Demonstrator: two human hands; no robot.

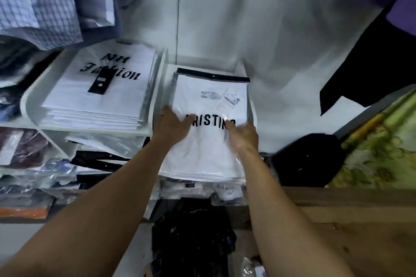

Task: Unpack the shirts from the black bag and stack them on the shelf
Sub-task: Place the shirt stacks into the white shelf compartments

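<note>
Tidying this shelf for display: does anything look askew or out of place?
Yes. The Aristino shirt stack under the left hand and right hand overhangs the front edge of the shelf, while the NH Fashion stack beside it sits fully inside its compartment.

A white cloth backdrop (pixel 258 18), creased and evenly lit, is seen across the upper centre of the frame, crossed by a thin dark vertical line (pixel 179 7). A white shelf unit (pixel 159 83) with an upright divider is set against it at centre left. A brown wooden surface (pixel 349 220) is shown at lower right, with green floral fabric (pixel 382 153) above it at the right edge. The light is dim and bluish.
</note>
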